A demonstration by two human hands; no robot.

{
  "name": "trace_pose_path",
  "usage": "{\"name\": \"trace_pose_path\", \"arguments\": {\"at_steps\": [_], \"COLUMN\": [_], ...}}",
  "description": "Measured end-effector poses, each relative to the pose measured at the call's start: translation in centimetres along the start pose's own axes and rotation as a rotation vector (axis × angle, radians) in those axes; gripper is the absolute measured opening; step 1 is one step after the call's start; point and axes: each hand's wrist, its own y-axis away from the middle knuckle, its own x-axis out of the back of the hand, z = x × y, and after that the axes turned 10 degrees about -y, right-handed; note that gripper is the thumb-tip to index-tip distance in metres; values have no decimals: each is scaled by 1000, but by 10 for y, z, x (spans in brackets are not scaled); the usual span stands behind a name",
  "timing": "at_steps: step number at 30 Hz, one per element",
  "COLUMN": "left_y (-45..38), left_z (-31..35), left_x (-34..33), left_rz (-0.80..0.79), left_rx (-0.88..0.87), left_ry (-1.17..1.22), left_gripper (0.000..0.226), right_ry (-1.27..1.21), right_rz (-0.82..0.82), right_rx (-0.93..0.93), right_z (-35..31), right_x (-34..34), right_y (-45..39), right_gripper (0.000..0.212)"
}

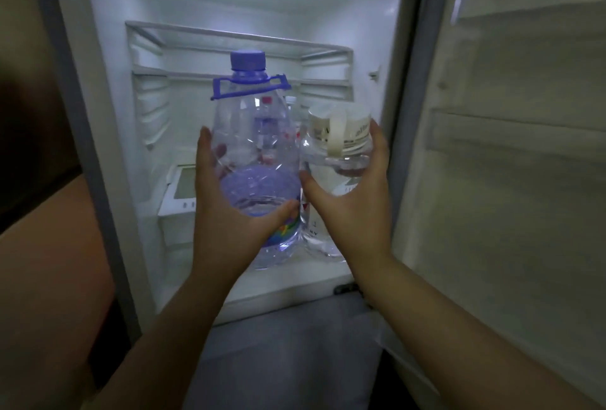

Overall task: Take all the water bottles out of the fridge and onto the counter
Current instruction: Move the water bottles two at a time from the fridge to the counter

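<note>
Now: two large bottles gripped at the fridge mouth

Fridge (108, 108) stands open, light on, door swung to the right. Both bottles sit at the near edge of the lower shelf (288, 281), touching side by side.

Purple-capped bottle (252, 134), left: clear thin plastic, water only in its lower part. Judged moderately light, walls likely to flex under squeeze. Left hand (223, 213) is wrapped around its lower body, thumb in front.

White-handled bottle (341, 147), right: clear, label band and white strap handle near the top; fill level unclear. Right hand (351, 209) is clamped around its mid-body.

Cold plastic may be wet and slippery; a low, full-palm hold seems safest, or the purple carry handle (251, 86).

Smaller bottles (267, 121) show farther back, blurred.
</note>
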Motion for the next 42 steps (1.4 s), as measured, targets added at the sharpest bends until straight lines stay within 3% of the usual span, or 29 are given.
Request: {"name": "trace_pose_path", "arguments": {"at_steps": [14, 25, 33, 42], "left_y": [111, 271, 376, 476], "left_z": [206, 387, 525, 656], "left_x": [-51, -97, -147, -202], "left_rz": [-208, -486, -738, -1031], "left_rx": [-160, -102, -174, -221], "left_ry": [280, 592, 869, 1082], "left_gripper": [127, 124, 125, 127], "right_ry": [250, 447, 735, 995], "right_rz": [154, 265, 479, 787], "right_rx": [109, 113, 93, 105], "right_z": [-162, -316, -430, -509], "right_x": [227, 436, 571, 689], "right_y": [58, 174, 256, 329], "right_gripper": [96, 88, 92, 87]}}
